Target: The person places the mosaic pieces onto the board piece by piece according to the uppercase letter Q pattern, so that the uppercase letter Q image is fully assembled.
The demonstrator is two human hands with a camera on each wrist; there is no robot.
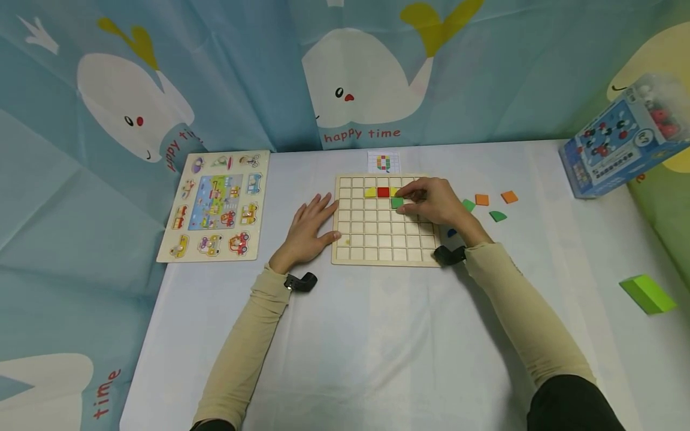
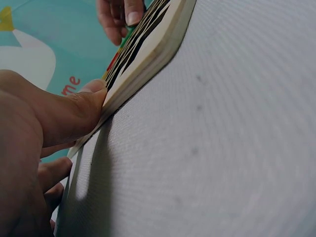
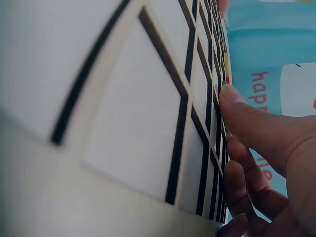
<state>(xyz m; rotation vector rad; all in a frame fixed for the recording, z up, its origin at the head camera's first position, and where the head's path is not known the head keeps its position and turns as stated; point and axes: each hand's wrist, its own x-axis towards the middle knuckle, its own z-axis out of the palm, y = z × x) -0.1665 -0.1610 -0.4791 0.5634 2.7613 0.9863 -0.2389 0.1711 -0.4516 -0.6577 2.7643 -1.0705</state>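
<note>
A light wooden grid board lies on the table. Its upper rows hold a red square tile, with a yellow tile to its left and another yellow tile partly covered by fingers to its right. Just under that one is a green tile, with the thumb and fingertips of my right hand pinching it at the grid. My left hand lies with spread fingers at the board's left side. In the left wrist view its thumb touches the board's edge.
A small pattern card sits behind the board. To the right are loose orange tiles, green pieces and a blue piece. A picture puzzle lies left; a blue box and green block stand right.
</note>
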